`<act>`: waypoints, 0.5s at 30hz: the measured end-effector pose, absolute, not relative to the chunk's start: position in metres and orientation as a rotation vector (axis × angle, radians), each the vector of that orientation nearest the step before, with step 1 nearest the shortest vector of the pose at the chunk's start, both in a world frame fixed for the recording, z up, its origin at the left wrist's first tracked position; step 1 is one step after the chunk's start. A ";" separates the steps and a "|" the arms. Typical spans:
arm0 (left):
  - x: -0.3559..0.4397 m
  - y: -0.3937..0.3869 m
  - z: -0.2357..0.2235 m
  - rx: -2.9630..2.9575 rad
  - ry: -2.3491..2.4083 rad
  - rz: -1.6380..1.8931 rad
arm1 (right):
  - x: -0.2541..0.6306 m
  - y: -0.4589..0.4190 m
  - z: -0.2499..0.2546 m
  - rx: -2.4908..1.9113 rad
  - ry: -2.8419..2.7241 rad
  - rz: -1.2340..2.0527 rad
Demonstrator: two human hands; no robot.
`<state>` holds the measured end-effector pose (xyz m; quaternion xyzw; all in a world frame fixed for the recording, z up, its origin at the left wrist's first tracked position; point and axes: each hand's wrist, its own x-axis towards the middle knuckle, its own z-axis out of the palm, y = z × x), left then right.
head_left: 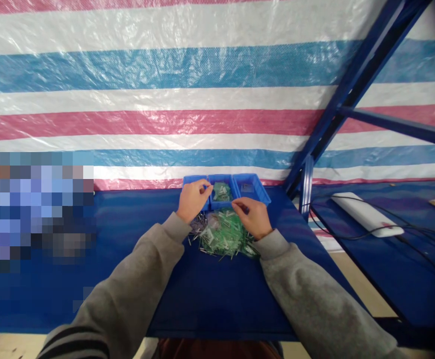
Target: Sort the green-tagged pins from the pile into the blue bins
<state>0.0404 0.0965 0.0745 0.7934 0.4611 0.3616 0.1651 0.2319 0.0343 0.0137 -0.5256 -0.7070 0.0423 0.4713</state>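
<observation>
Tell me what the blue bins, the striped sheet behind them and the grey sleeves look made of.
Blue bins: probably moulded plastic, smooth, by their even-coloured walls.
Striped sheet: likely woven plastic, glossy, wrinkled with bright glare.
Grey sleeves: apparently soft fabric, matte, loosely folded.

There's a lane straight up the middle: blue table lies between left sleeve and right sleeve, up to the heap of small green pieces, which blocks any low slide towards the middle bin. Higher, a gap between left hand and right hand opens onto that bin! The left hand crowds the left bin. Behind, the striped sheet walls things off; rightward, a slanting blue beam bars the way, and cables straggle beyond.
</observation>
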 end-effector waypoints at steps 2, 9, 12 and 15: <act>0.023 0.084 0.073 2.350 1.444 0.846 | 0.231 0.035 0.012 -1.295 -1.772 0.102; -0.026 0.050 0.073 2.373 1.769 0.123 | 0.228 0.034 0.011 -1.296 -1.781 0.112; -0.033 0.036 0.068 2.372 1.835 0.013 | 0.228 0.034 0.011 -1.299 -1.783 0.108; -0.033 0.025 0.060 2.407 1.829 -0.026 | 0.227 0.033 0.011 -1.309 -1.789 0.102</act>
